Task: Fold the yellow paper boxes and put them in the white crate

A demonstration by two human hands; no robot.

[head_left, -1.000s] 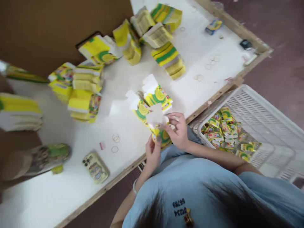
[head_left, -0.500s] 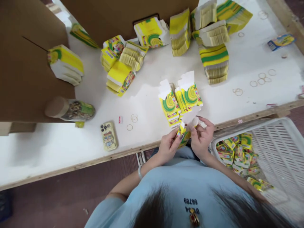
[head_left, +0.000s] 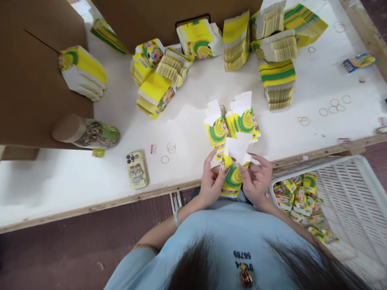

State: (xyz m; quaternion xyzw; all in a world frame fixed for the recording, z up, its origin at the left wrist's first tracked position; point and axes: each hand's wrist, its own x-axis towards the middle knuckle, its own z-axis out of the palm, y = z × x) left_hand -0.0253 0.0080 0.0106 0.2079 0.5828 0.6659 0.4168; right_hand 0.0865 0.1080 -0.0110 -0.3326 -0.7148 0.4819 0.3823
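Between my two hands, just over the table's front edge, is a small yellow and green printed carton with its white end flaps spread upward. My left hand pinches its left side, thumb on the front. On the right side, my right hand grips it with thumb and fingers. Just beyond lie two small stacks of similar flat cartons, the left stack and the right stack, white flaps pointing away from me. The held carton partly covers the near ends of these stacks.
Bundles of flat cartons line the back of the white table beside large cardboard boxes. A phone, a lidded jar and rubber bands lie about. At right stands a white basket holding many small cartons.
The carton has come up and turned its green and yellow front toward me, its flaps now spread wider. Both hands have shifted slightly and hold its two sides.
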